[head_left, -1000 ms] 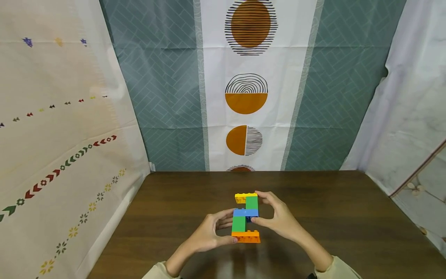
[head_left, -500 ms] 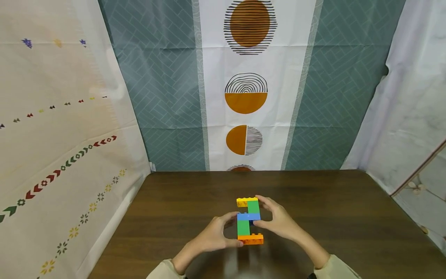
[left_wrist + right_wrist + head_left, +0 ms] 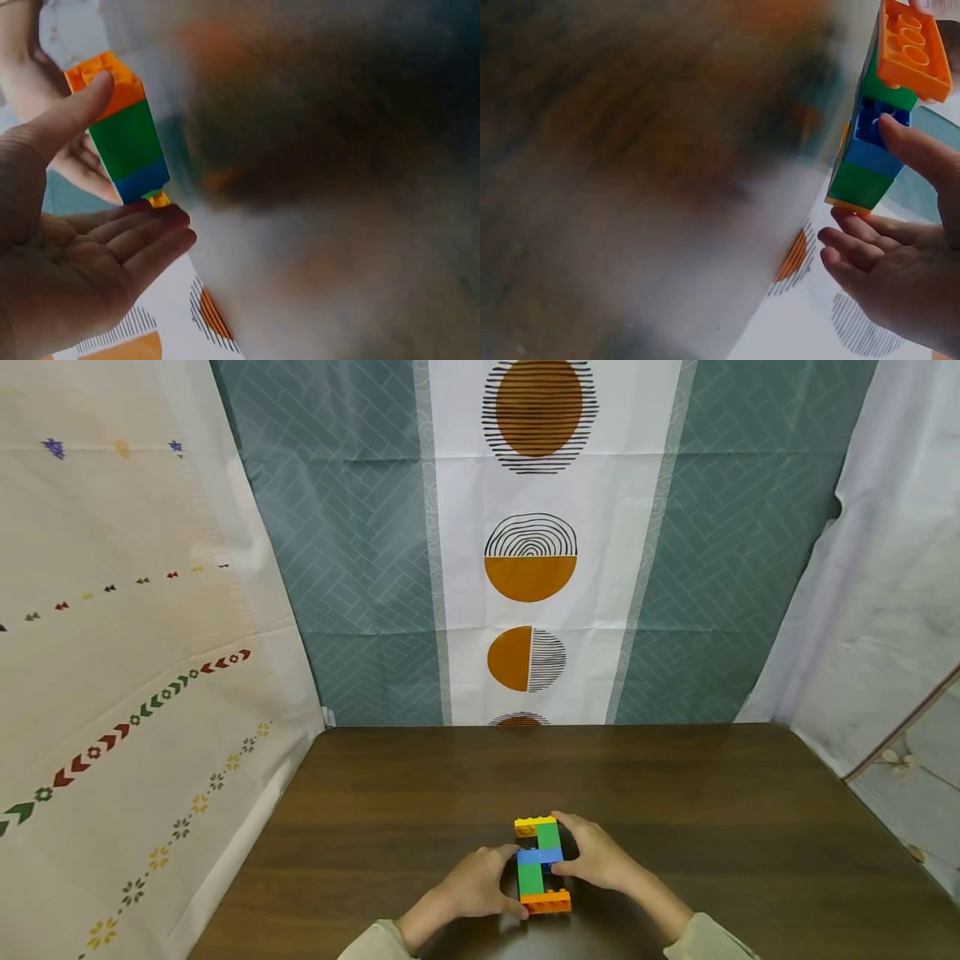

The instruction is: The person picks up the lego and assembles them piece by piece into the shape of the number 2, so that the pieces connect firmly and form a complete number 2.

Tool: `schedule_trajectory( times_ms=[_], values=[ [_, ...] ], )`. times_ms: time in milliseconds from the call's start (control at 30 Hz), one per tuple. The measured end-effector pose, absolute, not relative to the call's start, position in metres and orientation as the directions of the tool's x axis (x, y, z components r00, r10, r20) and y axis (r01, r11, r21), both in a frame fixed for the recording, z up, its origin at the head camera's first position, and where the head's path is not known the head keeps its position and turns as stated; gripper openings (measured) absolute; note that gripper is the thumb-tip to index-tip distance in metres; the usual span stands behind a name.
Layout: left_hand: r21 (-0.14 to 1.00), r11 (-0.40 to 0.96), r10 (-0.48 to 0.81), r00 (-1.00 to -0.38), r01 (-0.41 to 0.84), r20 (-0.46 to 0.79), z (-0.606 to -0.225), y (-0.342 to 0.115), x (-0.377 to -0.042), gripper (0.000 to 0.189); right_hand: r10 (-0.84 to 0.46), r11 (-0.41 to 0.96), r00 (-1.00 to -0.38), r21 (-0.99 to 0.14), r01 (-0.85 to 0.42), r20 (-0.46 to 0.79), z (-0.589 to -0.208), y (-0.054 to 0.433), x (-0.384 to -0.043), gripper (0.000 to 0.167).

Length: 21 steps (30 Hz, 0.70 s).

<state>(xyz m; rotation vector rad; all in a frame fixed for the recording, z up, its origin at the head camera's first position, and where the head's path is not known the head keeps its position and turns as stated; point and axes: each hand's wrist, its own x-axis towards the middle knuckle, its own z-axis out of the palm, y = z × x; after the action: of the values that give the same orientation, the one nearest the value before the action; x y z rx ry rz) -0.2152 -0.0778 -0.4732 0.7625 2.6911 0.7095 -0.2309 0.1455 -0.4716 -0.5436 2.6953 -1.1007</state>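
Both hands hold one structure of joined toy building bricks, low over the table in the head view. From far to near it runs yellow brick point(image 3: 527, 827), green brick point(image 3: 548, 836), blue brick point(image 3: 539, 856), second green brick point(image 3: 531, 878) and orange brick point(image 3: 546, 902), stepped like an S. My left hand point(image 3: 477, 883) grips its left side; in the left wrist view the thumb lies on the orange brick point(image 3: 124, 94) and fingertips reach the blue brick point(image 3: 142, 182). My right hand point(image 3: 597, 857) pinches the far half, thumb on the blue brick's hollow underside point(image 3: 871, 124), fingers at the yellow end.
The dark brown wooden table point(image 3: 390, 793) spreads around the hands. A patterned grey-green and white cloth point(image 3: 360, 568) hangs behind it. Pale cloths hang at the left point(image 3: 135, 610) and right point(image 3: 892, 568) sides.
Both hands have moved the brick structure down toward the table and nearer the person, with a slight shift to the right. The grip looks about the same.
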Motion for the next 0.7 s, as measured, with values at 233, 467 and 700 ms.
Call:
schedule_trajectory(
  times_ms=[233, 467, 700],
  values=[
    [0.454, 0.795, 0.515, -0.843, 0.401, -0.156, -0.483, -0.071, -0.211, 0.081, -0.348, 0.718, -0.935, -0.662, -0.215, -0.073, -0.485, 0.143, -0.226, 0.078],
    [0.468, 0.792, 0.514, -0.842, 0.392, -0.165, -0.485, -0.072, -0.211, 0.084, -0.371, 0.708, -0.925, -0.671, -0.221, -0.087, -0.486, 0.145, -0.227, 0.083],
    [0.502, 0.746, 0.571, -0.808, 0.438, -0.143, -0.477, -0.077, -0.213, 0.094, -0.422, 0.669, -0.900, -0.707, -0.229, -0.107, -0.476, 0.158, -0.227, 0.091]
  ],
)
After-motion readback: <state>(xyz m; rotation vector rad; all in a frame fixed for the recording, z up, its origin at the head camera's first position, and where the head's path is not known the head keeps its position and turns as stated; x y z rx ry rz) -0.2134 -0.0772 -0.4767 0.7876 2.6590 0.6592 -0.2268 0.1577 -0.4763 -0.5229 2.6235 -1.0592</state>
